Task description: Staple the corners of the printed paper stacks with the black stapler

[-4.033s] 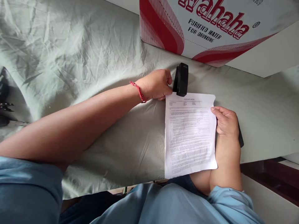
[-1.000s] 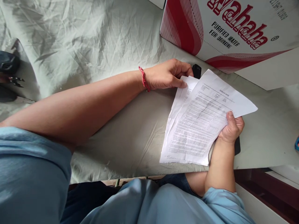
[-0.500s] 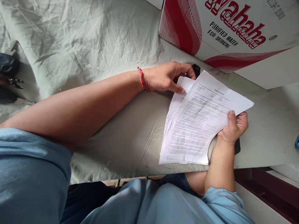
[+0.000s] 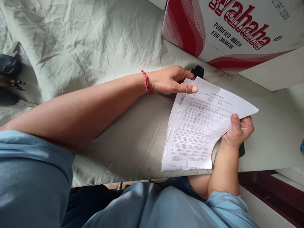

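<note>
A few printed paper sheets [image 4: 194,126], slightly fanned and creased, are held up over the cloth-covered table. The top one is headed "Overleaf notes". My left hand [image 4: 172,79], with a red cord bracelet [image 4: 146,81] at the wrist, pinches their upper left edge, thumb on top and fingers hidden behind. On the right side, my right hand [image 4: 238,129] grips the sheets with its thumb over the edge and its fingers curled underneath. A small black object [image 4: 198,72] lies just beyond my left fingertips. Another dark item [image 4: 241,149] is mostly hidden by my right wrist.
A large white and red water carton [image 4: 228,38] stands at the back right. Wrinkled grey-green cloth [image 4: 95,38] covers the table. Black objects [image 4: 9,66] sit at the far left, and a blue item [image 4: 302,145] shows at the right edge.
My left thumb has moved right onto the top sheet. That sheet has shifted left and down, lying more evenly over those below. My right hand keeps its grip.
</note>
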A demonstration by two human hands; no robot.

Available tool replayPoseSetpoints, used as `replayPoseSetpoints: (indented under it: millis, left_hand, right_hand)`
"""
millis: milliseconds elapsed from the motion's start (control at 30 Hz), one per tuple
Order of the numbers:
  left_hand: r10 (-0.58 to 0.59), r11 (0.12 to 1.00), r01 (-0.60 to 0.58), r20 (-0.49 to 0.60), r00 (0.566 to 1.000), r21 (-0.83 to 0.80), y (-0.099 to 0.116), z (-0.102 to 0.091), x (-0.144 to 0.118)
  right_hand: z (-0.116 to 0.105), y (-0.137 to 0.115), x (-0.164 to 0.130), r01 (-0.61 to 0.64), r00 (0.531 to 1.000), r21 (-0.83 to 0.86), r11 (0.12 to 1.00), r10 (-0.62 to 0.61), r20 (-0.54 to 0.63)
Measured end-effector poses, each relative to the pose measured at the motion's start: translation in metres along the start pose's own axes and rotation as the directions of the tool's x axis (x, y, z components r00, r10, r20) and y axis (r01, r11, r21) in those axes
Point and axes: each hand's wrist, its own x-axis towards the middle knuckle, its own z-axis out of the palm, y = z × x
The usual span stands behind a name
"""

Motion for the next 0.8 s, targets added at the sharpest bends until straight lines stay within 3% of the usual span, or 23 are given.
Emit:
replayPoseSetpoints:
  millis: [200,300,400,500,600,700,800]
  left_hand:
    - [-0.074,0.996,0.073,-0.037,0.997,-0.046,-0.002,0.004,0.002]
    - [-0.060,0.988,0.047,-0.089,0.994,-0.145,0.000,0.004,0.002]
    - [-0.047,0.965,-0.003,-0.184,0.982,-0.261,0.004,0.006,0.002]
    - [-0.042,0.924,-0.103,-0.364,0.930,-0.368,0.003,0.008,0.005]
    - [-0.121,0.869,-0.153,-0.502,0.856,-0.470,-0.005,0.007,0.011]
    - [-0.166,0.840,-0.170,-0.542,0.824,-0.516,-0.011,0.005,0.015]
    - [-0.186,0.849,-0.147,-0.549,0.815,-0.507,-0.010,0.004,0.013]
  right_hand:
    - [0.004,0.001,0.000,0.018,1.000,0.014,1.000,-0.018,0.002]
    - [-0.005,0.003,0.003,-0.003,0.994,0.038,0.999,-0.001,0.113]
    - [-0.025,0.002,0.008,-0.116,0.960,-0.031,0.993,0.120,0.252]
    - [-0.041,-0.005,0.013,-0.242,0.932,-0.029,0.970,0.241,0.271]
    - [-0.039,-0.012,0.015,-0.262,0.945,0.132,0.956,0.226,0.236]
    - [-0.025,-0.015,0.012,-0.251,0.955,0.266,0.931,0.193,0.226]
    - [-0.011,-0.013,0.005,-0.281,0.941,0.240,0.929,0.218,0.258]
